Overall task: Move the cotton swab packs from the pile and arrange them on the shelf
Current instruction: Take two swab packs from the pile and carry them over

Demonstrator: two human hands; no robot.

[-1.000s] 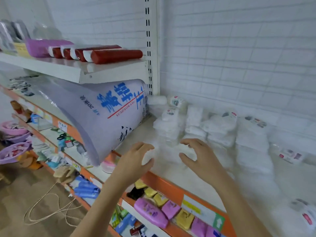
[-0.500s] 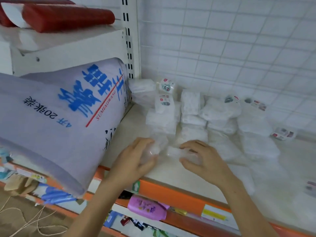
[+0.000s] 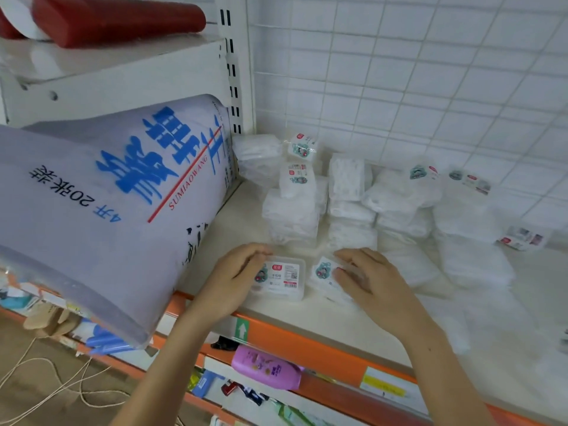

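Left pack: we see a clear cotton swab pack (image 3: 281, 277) lying flat, label up, near the front edge of the shelf (image 3: 307, 312).
Right pack: a second pack (image 3: 325, 273) lies just right of the first, tilted, its picture label facing up.
Left hand: our left hand (image 3: 233, 279) has its fingers curled over the left end of the left pack, holding it by that end.
Right hand: our right hand (image 3: 373, 282) rests on the right pack, fingers bent over its far edge and thumb against its near side, gripping it.
Pile: farther back we see the pile of packs (image 3: 347, 195), white stacks in rough columns reaching to the far wall and spreading right; a few show their labels.
Loose pack: one labelled pack (image 3: 522, 238) lies alone at the far right, apart from the stacks.
Big bag: a large grey bag with blue lettering (image 3: 107, 195) leans at the left, overhanging the shelf's front edge.
Upper shelf: red rolls (image 3: 120, 20) lie on it, far left.
Lower shelf: we see a pink bottle (image 3: 266, 367) below the orange shelf edge (image 3: 322, 342).
Floor: pale cord (image 3: 61, 382) lies at near left.
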